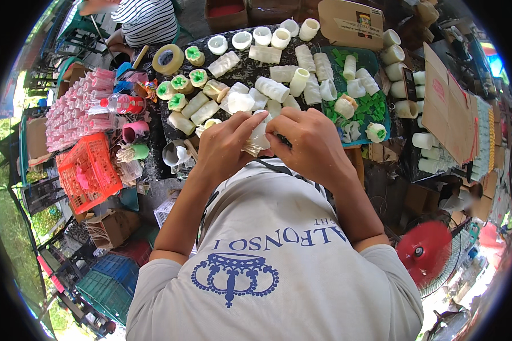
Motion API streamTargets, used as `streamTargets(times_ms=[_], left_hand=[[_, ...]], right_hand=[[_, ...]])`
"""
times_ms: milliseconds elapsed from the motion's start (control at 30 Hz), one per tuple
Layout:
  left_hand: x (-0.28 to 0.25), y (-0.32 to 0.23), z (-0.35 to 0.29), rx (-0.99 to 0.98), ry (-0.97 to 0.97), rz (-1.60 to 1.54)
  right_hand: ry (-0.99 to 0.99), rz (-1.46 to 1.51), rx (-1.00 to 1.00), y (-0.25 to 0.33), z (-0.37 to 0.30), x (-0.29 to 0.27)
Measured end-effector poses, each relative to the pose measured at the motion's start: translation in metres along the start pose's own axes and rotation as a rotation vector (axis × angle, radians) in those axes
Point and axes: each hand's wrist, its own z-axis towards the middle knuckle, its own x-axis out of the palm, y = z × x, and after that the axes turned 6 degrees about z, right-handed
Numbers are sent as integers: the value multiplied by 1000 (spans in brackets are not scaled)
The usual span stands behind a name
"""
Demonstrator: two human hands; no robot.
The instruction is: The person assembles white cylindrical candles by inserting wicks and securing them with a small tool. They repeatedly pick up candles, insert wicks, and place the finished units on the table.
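Observation:
Close to my chest, both hands hold a small white, waxy-looking piece (258, 136) with thin pale strands at its lower end. My left hand (224, 142) pinches it from the left with curled fingers. From the other side, my right hand (313, 139) closes on its edge with bent fingers. Just beyond my hands lie several cream-white wax cylinders, among them a hollow upright one (299, 82) and a lumpy one on its side (272, 88). Green-centred white wax pieces (181, 83) stand to the left of these.
A teal tray (388, 113) of green bits sits at the right. Leftward are a tape roll (168, 59), a bottle (122, 103), pink cylinders (77, 108) and a red-orange basket (91, 173). Cardboard (446, 102) and a red-bladed fan (424, 253) are on the right. A person in stripes (148, 23) sits opposite.

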Motion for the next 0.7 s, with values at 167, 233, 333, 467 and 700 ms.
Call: streamTargets(times_ms=[167, 233, 333, 467, 700], left_hand=[[6, -4, 7, 17, 56, -19], [15, -2, 6, 4, 11, -77], [20, 0, 4, -48, 48, -108], [36, 14, -2, -269, 65, -360], [91, 65, -2, -607, -48, -1033]], right_hand=[[-11, -57, -9, -3, -6, 5], [-20, -55, 13, -5, -10, 4], [-69, 10, 155, -13, -20, 4], [-88, 242, 502, -33, -36, -5], [-422, 591, 584, -97, -82, -4]])
